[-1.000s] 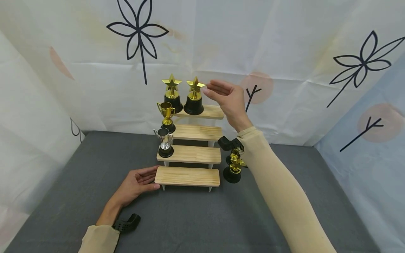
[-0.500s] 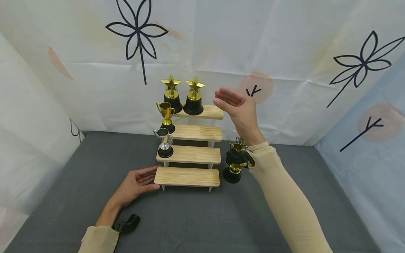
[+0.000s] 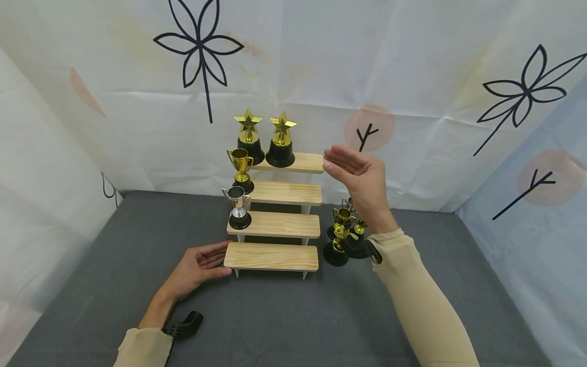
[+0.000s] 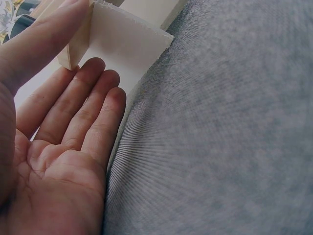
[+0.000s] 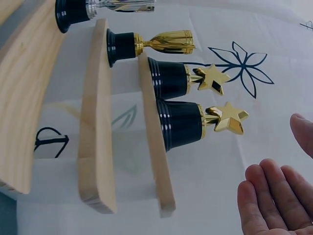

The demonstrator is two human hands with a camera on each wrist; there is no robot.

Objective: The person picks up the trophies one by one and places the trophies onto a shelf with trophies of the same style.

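Observation:
A wooden step stand [image 3: 272, 256] with several tiers is in the middle of the head view. My left hand [image 3: 198, 269] rests at the left end of its lowest step, fingers straight, fingertips by the white side support [image 4: 122, 49]. Two gold star trophies [image 3: 281, 145] stand upright on the top step. Below them on the left are a gold cup trophy [image 3: 242, 165] and, one step lower, a silver cup trophy [image 3: 239, 206]. Holding nothing, my right hand [image 3: 359, 181] hovers right of the upper steps, its fingers extended.
Right of the stand, several more trophies [image 3: 337, 252] cluster on the grey tablecloth [image 3: 275, 321], partly hidden by my right wrist and its black band [image 3: 359, 248]. A pale printed curtain [image 3: 312, 66] hangs behind the table.
My right hand has drawn away from beside the right star trophy, moving right and down. More of the clustered trophies now show. The left hand stays in place.

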